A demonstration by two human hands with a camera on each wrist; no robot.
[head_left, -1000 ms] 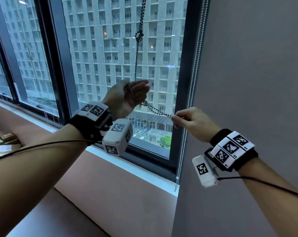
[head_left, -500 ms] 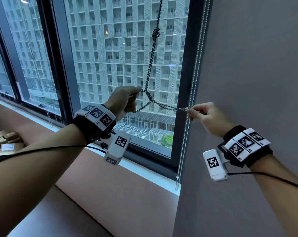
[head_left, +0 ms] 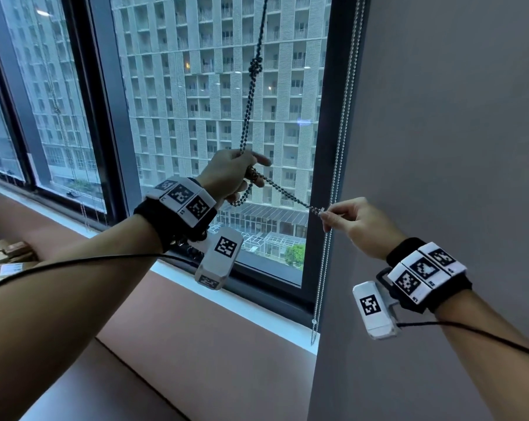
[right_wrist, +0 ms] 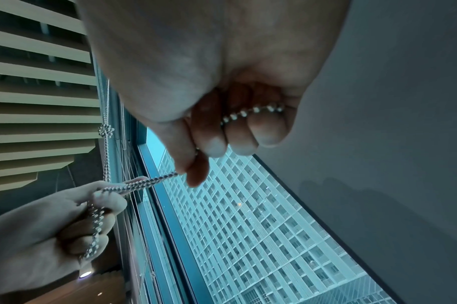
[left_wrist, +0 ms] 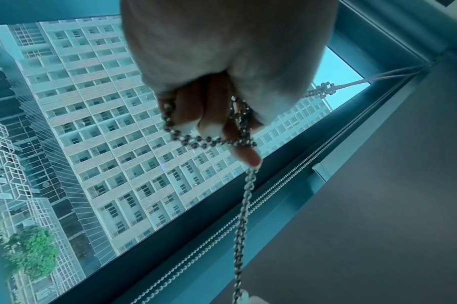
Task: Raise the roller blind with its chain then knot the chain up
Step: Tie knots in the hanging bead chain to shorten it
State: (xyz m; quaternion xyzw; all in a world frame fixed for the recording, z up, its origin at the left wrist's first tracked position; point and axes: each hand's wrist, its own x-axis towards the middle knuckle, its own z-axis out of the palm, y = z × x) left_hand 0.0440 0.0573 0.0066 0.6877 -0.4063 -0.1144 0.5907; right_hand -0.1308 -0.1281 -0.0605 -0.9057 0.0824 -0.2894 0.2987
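Second knot being formed in the metal bead chain (head_left: 247, 117), centre of the head view.

Left hand (head_left: 229, 177) has its fingers curled round a wrap of the chain, index finger extended. Right hand (head_left: 356, 221), centre right against the grey wall (head_left: 439, 117), pinches the doubled loop end between thumb and fingertip; a taut span joins the two hands. One finished knot (head_left: 255, 68) sits higher up, upper centre, in front of the window pane (head_left: 196, 86). A second, pale bead chain (head_left: 339, 147) hangs untouched along the dark window frame (head_left: 327, 147). The blind itself is out of view; judged already raised. To do well: keep the span taut, draw the end fully through the wrap, slide the wrap off the left fingers gradually, and seat the knot close under the first before letting go.
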